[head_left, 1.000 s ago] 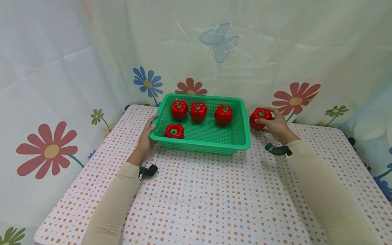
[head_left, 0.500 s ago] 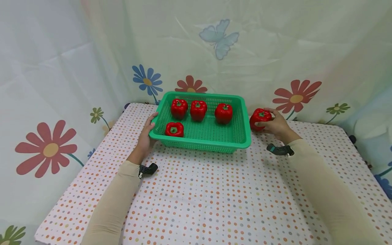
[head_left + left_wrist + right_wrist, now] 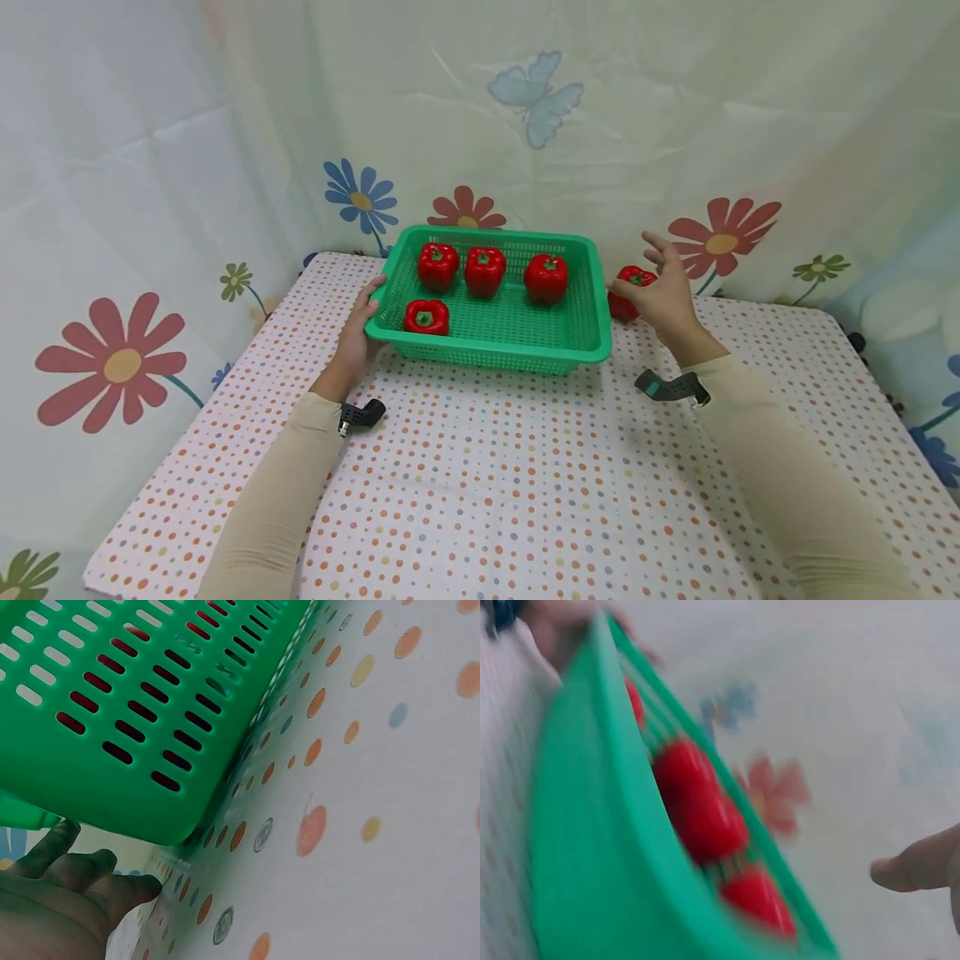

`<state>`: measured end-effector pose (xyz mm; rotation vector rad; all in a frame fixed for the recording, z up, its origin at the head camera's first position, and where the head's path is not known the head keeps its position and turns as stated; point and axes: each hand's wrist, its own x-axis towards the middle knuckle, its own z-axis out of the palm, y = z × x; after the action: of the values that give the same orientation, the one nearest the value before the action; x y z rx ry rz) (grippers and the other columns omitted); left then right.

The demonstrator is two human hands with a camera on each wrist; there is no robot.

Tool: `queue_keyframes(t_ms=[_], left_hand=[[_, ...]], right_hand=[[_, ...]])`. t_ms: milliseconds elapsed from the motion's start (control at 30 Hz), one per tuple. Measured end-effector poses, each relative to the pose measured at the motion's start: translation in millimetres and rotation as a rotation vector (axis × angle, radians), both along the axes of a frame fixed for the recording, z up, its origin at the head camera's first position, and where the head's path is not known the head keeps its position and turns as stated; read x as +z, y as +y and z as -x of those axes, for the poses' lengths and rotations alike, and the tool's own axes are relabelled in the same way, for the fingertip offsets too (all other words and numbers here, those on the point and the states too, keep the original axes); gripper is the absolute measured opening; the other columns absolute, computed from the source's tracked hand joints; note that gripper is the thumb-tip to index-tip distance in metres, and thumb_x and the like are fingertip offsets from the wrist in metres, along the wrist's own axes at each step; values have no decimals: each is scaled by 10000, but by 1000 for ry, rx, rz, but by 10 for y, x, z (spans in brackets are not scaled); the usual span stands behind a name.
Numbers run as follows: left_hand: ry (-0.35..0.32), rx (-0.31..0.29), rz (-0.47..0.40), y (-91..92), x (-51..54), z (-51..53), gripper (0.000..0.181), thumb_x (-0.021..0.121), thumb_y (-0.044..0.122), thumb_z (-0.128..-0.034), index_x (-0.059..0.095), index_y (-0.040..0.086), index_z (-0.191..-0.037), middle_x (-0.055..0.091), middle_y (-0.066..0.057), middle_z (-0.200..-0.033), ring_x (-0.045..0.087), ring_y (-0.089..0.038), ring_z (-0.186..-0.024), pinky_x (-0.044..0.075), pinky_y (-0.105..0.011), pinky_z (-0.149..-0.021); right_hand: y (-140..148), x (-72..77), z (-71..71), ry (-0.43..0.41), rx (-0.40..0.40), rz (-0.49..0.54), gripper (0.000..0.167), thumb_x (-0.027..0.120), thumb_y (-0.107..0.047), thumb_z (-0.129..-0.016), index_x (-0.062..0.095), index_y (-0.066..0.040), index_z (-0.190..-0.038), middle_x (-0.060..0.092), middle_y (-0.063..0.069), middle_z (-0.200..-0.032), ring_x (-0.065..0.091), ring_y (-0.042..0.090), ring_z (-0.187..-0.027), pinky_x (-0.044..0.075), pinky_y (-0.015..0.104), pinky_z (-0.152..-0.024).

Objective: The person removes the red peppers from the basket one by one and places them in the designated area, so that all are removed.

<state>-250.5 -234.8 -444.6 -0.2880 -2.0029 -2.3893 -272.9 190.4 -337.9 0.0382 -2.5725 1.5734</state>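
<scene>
A green slotted plastic basket (image 3: 495,348) holds several red bell peppers, including one lying with its stem end toward me (image 3: 426,320) at front left. My left hand (image 3: 354,337) rests against the basket's left end; in the left wrist view its fingers (image 3: 82,870) extend beside the basket wall, one touching near the rim. Another red bell pepper (image 3: 624,307) stands on the table just right of the basket. Above and in front of it is my right hand (image 3: 670,296), thumb and fingers spread with nothing between them, partly hiding the pepper. The right wrist view is blurred.
The table wears a white cloth (image 3: 480,483) with coloured dots. Close behind the basket hangs a pale curtain (image 3: 637,125) printed with flowers and a butterfly. A wrist camera (image 3: 363,414) is strapped to each arm.
My right hand has let go of the bell pepper beside the basket and has lifted, its fingers spreading. The left hand, the basket and the peppers inside stay where they were.
</scene>
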Motion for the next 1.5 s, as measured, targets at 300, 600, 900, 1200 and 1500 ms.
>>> queue_keyframes(t_ms=[300,600,900,1200,1500], left_hand=[[-5,14,3,-39,-4,3,508,287,321,-1038,241,315,-1543,177,-12,-1624,240,-322,-1472,232,-605,-1143],[-7,-3,7,-22,-33,28,512,299,343,-1037,233,308,-1544,164,-21,-1624,241,-339,-1465,234,-622,-1136],[4,11,9,-7,-21,32,507,310,338,-1029,255,323,-1532,183,-18,-1615,247,-344,-1459,235,-632,-1131],[-1,-3,6,20,20,38,521,263,288,-1046,198,269,-1563,136,-38,-1637,212,-355,-1480,219,-623,-1149],[-3,14,14,5,4,24,500,281,321,-1036,252,318,-1536,181,-11,-1622,246,-329,-1469,232,-609,-1148]], right_hand=[[-1169,-31,-204,-121,526,-38,845,763,-139,-856,284,-234,-1546,293,171,-1569,279,420,-1456,348,537,-1129],[-1812,-206,2,-244,617,-111,831,761,-98,-846,324,-250,-1536,352,168,-1548,436,375,-1347,546,391,-859],[-2131,-293,126,-262,598,-260,734,751,-89,-850,399,-174,-1489,460,149,-1455,455,297,-1321,486,400,-988],[-2244,-318,176,-257,570,-352,619,742,-117,-862,428,-69,-1394,523,164,-1367,536,286,-1209,449,396,-1039],[-2235,-353,171,-202,543,-269,629,793,-162,-816,450,-106,-1340,576,126,-1275,578,268,-1139,500,383,-960]])
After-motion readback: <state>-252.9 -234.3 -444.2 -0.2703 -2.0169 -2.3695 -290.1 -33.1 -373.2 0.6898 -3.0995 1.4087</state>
